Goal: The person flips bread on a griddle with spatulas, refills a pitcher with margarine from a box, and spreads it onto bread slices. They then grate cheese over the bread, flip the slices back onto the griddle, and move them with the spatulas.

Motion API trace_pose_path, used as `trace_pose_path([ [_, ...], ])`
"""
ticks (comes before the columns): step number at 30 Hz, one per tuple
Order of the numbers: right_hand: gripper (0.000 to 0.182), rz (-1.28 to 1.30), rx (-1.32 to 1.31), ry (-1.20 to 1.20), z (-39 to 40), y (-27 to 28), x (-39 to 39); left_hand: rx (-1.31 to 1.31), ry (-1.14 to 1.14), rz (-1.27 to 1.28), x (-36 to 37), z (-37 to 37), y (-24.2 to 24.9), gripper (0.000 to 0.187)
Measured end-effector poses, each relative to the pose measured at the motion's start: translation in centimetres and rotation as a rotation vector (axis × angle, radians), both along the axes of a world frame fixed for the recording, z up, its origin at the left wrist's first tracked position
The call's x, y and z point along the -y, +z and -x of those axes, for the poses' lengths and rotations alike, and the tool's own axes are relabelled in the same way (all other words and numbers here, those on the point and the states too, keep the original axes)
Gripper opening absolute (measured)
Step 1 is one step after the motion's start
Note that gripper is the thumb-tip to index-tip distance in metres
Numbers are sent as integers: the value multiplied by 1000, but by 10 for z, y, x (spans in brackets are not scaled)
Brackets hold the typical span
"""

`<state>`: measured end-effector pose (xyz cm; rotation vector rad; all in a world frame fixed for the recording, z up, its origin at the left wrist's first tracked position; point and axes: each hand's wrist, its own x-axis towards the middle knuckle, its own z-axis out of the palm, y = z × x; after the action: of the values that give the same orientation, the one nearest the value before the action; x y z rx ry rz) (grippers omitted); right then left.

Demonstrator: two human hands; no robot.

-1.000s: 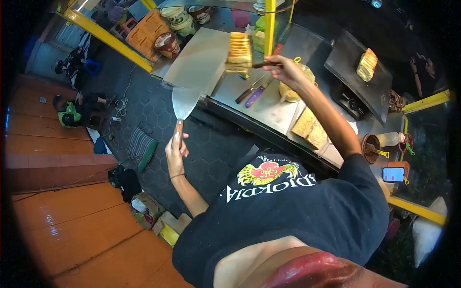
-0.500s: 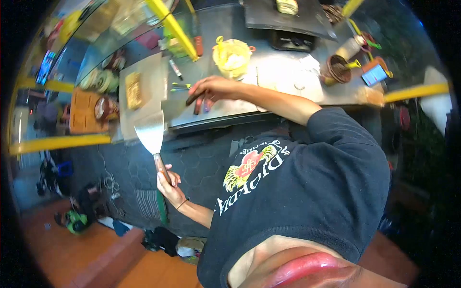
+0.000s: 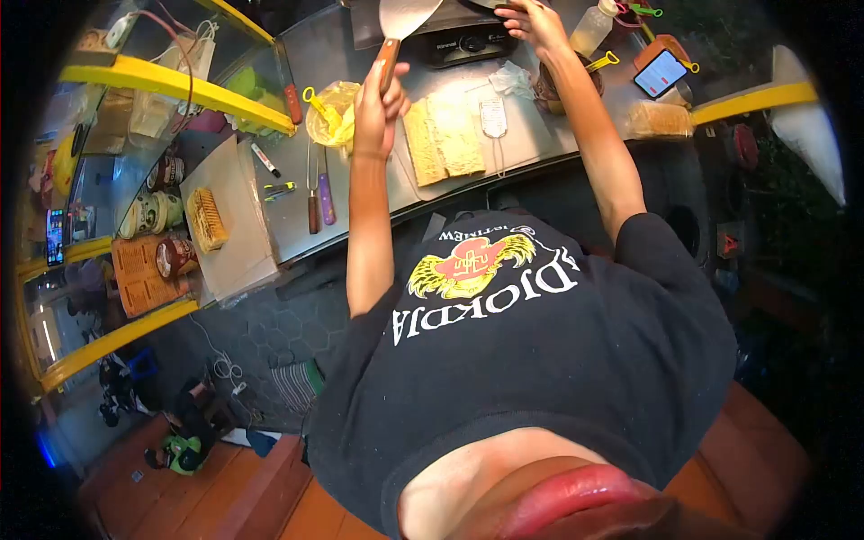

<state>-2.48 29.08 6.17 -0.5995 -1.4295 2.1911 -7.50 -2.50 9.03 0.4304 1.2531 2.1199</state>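
Note:
My left hand [image 3: 382,112] is closed around the wooden handle of a metal scraper [image 3: 403,16], its wide blade pointing up toward the griddle [image 3: 371,34]. Up at the top edge, my right hand [image 3: 537,32] grips a dark flat tool [image 3: 490,4]; most of it is cut off, so its exact kind cannot be made out. Slabs of yellow bread [image 3: 441,142] lie on the counter between my arms. Beside them rests a small perforated metal tool [image 3: 493,119]. A tub of yellow spread [image 3: 324,117] stands left of my left wrist.
A bread piece [image 3: 208,219] sits on a pale board [image 3: 243,247] at left. A marker [image 3: 265,158], a brown-handled utensil [image 3: 313,211] and a purple-handled one [image 3: 327,200] lie nearby. At right are a phone [image 3: 660,73], a bottle [image 3: 593,29] and packed bread [image 3: 660,120].
My left hand has raised the scraper from beside the counter to the griddle. My right hand has left the utensils on the counter and moved up and right to the griddle with the dark tool.

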Motion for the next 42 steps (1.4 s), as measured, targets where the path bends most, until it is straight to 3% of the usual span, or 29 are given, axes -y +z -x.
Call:
trace_pose_path([
  [2, 30, 89, 12, 103, 8, -3, -5, 88, -23, 3, -39, 25, -22, 43],
  [5, 65, 78, 10, 27, -8, -14, 14, 141, -57, 124, -68, 51, -58, 45],
  [6, 69, 49, 76, -12, -28, 4, 27, 228, -109, 35, -71, 53, -64, 46],
  [7, 28, -189, -77, -127, -36, -12, 37, 316, -153, -53, -70, 55, -72, 47],
  [8, 27, -217, -99, -59, -53, -32, 44, 352, -292, -204, -64, 62, -87, 49],
  [9, 26, -246, -128, 9, -71, -48, 48, 356, -270, -196, -64, 54, -84, 49],
  [11, 29, -414, 318, 615, -105, -70, 49, 408, -34, -120, -60, 25, -72, 51],
  [13, 32, -560, 467, 810, -120, -105, 51, 325, 46, -33, -39, 8, -96, 52],
  [15, 34, -694, 486, 772, -131, -119, 55, -215, 417, 732, -18, -23, -110, 50],
  [17, 40, -730, 465, 777, -136, -128, 67, -234, 483, 927, 23, -42, -144, 47],
  [18, 43, -803, 413, 788, -139, -128, 73, -233, 487, 933, 29, -51, -146, 47],
  [20, 52, -862, 383, 874, -140, -125, 78, 52, 321, 975, 39, -67, -151, 45],
  [24, 55, -949, 376, 868, -140, -121, 83, 35, 374, 1023, 41, -58, -166, 46],
  [28, 63, -996, 421, 793, -149, -116, 85, 84, 333, 1004, 36, -47, -139, 42],
  [30, 68, -1082, 427, 665, -156, -121, 80, -110, 458, 655, 28, -58, -132, 39],
  [34, 63, -1137, 424, 532, -161, -120, 78, -364, 309, 506, 6, -74, -122, 47],
  [35, 57, -1101, 456, 504, -161, -119, 80, -359, 305, 503, 0, -79, -119, 47],
  [37, 51, -1065, 499, 468, -159, -115, 85, 1, 351, 357, -8, -83, -108, 49],
  [39, 46, -907, 565, 453, -158, -112, 89, -1, 340, 359, -11, -84, -103, 51],
  [42, 47, -940, 550, 398, -154, -119, 96, 49, 298, 258, -10, -83, -98, 53],
])
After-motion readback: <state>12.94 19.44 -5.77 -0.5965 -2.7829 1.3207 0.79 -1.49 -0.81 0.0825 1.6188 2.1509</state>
